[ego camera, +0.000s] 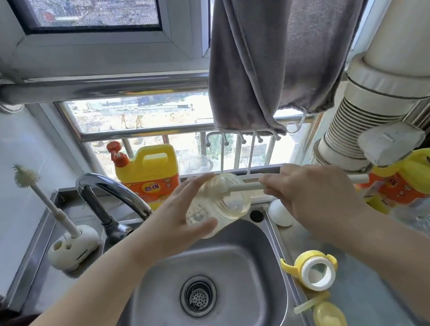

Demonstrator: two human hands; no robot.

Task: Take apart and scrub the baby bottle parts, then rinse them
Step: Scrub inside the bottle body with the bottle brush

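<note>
A brush handle goes into the clear baby bottle held over the sink.

The left hand cradles the clear bottle body on its side above the stainless sink, thumb under it and fingers wrapped over the far side, the open mouth facing right. The right hand pinches the white brush handle, which runs into that mouth; the brush head inside is too blurred to make out. On the counter right of the basin lie the yellow handled collar with its white ring and, nearer the camera, a yellow cap. A chrome faucet arches at left, beside a second brush upright in a white stand. A yellow detergent jug stands behind.
</note>
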